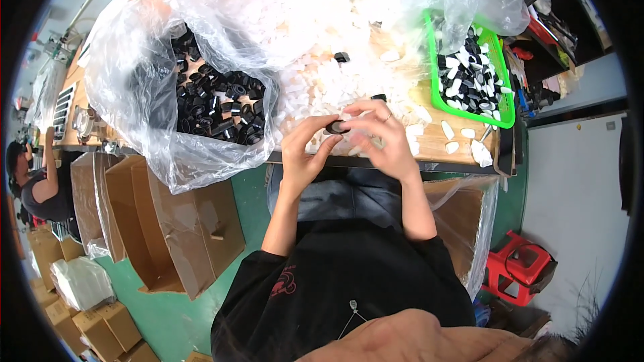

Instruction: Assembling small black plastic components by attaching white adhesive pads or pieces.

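Just over the front edge of the table, my left hand (304, 152) pinches a small dark oval plastic piece (337, 127) between thumb and fingertips. Beside it on the right is my right hand (388, 142), its curved fingers apart and a little blurred. Its fingertips are close to the dark piece; whether they touch it I cannot tell. Beneath and beyond both hands spreads a heap of small white plastic pieces (322, 87), very bright toward the back. A black piece (341, 57) lies on that heap.
To the left, a clear plastic bag (258, 137) stands open, full of black ring-like parts (221, 104). A green basket (504, 87) of black and white pieces sits at the right. Cardboard boxes (194, 228) and a red stool (516, 265) flank me. Another person (43, 184) works far left.
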Motion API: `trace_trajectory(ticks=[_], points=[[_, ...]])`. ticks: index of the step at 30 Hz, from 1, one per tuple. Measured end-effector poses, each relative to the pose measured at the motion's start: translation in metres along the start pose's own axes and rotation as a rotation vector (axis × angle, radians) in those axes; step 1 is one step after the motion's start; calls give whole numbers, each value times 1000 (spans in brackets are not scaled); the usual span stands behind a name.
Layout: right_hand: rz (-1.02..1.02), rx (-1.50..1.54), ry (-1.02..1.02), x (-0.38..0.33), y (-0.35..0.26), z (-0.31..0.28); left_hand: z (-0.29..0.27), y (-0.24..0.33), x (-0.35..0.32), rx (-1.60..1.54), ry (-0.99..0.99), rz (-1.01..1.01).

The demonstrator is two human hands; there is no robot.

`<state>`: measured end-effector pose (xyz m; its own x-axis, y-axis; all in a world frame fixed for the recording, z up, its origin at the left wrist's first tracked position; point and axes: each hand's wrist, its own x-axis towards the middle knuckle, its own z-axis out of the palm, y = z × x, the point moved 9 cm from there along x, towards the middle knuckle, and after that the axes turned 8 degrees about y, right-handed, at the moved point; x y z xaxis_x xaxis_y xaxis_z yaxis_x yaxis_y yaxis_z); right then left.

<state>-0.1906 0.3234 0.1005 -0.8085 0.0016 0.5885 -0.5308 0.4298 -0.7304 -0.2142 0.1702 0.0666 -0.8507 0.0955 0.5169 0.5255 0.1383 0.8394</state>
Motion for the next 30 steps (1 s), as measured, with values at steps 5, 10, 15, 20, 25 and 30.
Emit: trace_trajectory(ticks=[5,10,15,20,25,30], points=[[338,-326,40,23,95,-23,-1,-13,-1,-39,56,-99],[7,-759,-82,31,119,2,0,-2,5,57,69,33],[-26,-773,4,33,107,-2,3,-28,-4,10,30,-223],[35,-227,103,22,73,-2,7,-38,-8,-170,56,-348],[145,-148,198,12,56,-9,5,-44,-10,-216,44,-395],[97,-447,-104,16,80,-3,3,-49,-11,-259,55,-432]])
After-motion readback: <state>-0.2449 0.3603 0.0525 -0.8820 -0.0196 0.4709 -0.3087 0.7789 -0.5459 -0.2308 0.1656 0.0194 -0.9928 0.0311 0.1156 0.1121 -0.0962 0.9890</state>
